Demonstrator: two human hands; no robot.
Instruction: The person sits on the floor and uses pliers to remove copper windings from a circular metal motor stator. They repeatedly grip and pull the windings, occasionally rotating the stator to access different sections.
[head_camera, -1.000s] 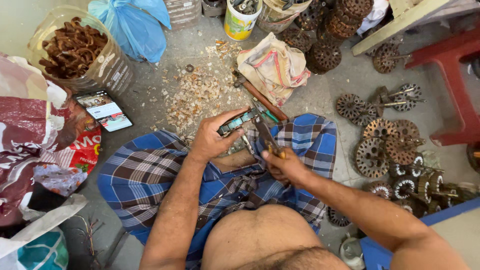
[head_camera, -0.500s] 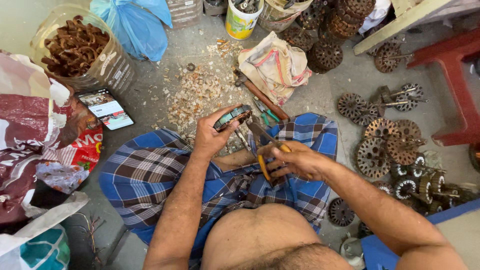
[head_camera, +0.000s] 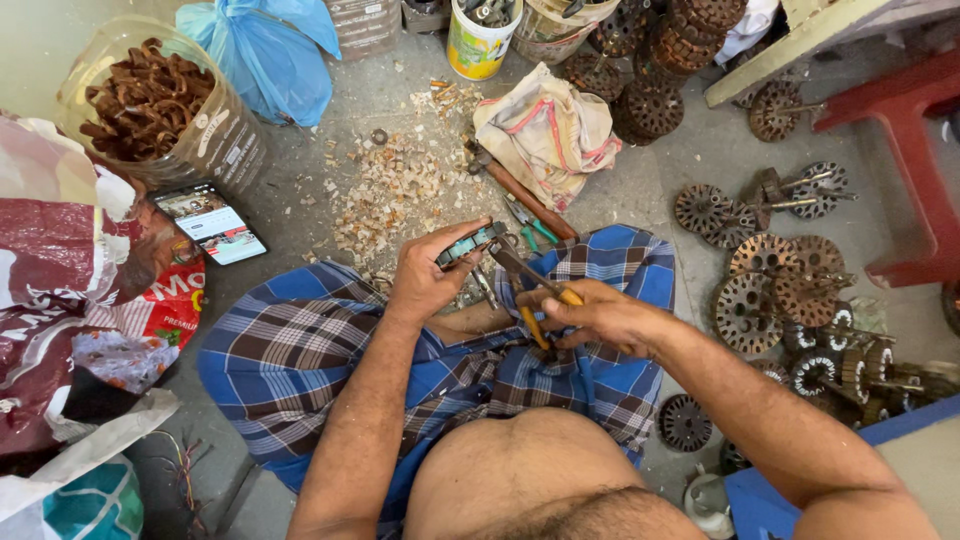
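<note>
From the head view, the left hand (head_camera: 425, 280) has its fingers clenched around a small teal-and-metal part (head_camera: 470, 243) above the lap, while the right hand (head_camera: 605, 318) grips yellow-handled pliers (head_camera: 535, 290) whose nose meets the part. It looks stiff, light and sharp-edged, best pinched by its long sides.

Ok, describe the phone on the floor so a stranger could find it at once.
Start at the big clear plastic jar of brown curled scraps at the upper left. Just below it, on the grey concrete floor, lies a flat black smartphone. It alone has a lit screen, unlike the crumpled red and white sacks beside it.
</note>
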